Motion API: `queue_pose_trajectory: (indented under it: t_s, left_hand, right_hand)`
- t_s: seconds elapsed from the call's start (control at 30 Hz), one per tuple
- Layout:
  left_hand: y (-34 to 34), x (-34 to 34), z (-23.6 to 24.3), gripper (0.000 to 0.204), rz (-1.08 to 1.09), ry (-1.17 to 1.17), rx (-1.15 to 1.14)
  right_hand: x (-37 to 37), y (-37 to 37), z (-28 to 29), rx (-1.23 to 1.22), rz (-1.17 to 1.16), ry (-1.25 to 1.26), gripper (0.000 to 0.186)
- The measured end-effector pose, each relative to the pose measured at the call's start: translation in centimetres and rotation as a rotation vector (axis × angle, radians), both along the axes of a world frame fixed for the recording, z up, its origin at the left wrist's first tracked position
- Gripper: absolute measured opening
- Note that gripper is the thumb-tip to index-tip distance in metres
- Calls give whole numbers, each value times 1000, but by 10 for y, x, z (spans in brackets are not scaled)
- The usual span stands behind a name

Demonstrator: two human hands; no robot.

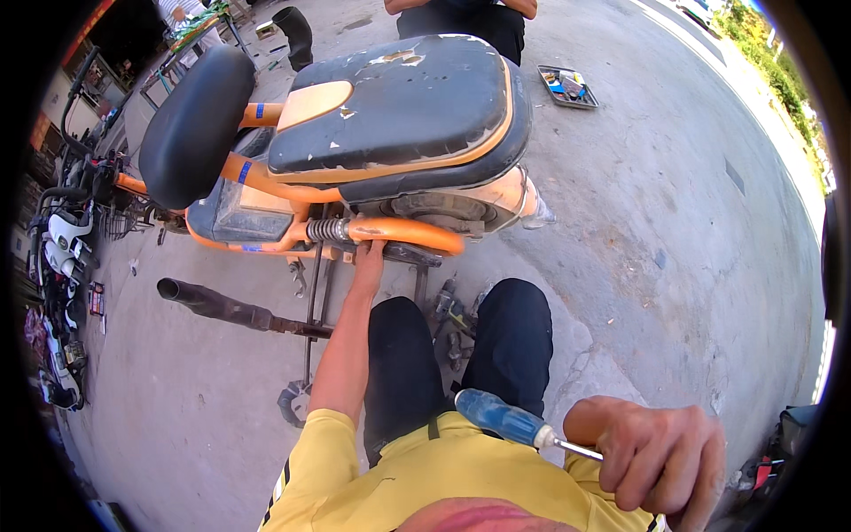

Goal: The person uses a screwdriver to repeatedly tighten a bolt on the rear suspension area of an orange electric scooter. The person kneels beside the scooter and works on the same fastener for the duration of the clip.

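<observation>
In the head view, the right hand (660, 457) is clenched round the shaft of a blue-handled screwdriver (501, 417), which points left above the yellow shirt (443, 470). The left hand (369, 255) reaches in under the scooter (399, 106)'s orange tube (412, 233) beside the spring (328, 230), and with its fingertips hidden I can't tell whether it grips anything. On the ground (683, 266), a power tool (456, 312) lies between the knees (510, 324) and a tray (577, 105) sits beyond the scooter

1. The floor (683, 222) is of grey concrete, with cracks and stains.
2. At the upper right, strong sunlight lies on a strip of ground (753, 99) beside green bushes (774, 64).
3. At the upper left, a table (197, 34) stands near a dark opening (127, 37).
</observation>
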State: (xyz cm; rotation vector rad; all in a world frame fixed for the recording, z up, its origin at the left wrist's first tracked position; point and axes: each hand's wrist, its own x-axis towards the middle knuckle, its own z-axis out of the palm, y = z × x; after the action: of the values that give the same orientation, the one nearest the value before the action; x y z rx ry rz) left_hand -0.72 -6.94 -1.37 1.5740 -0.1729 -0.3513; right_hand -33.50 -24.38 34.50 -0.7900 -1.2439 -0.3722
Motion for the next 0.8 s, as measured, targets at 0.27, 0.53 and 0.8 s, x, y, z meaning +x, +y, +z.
queue_pose_trajectory:
  t_s: [0.27, 0.53, 0.8]
  left_hand:
    - [7, 4, 2, 55, -33, 145, -40]
    - [8, 11, -7, 54, -22, 24, 22]
    - [10, 12, -3, 57, -59, 67, 87]
  right_hand:
    - [-45, 29, 51, -154, 90, 143, 27]
    - [-63, 38, 61, -182, 114, 91, 25]
    - [-77, 32, 59, -295, 52, 90, 25]
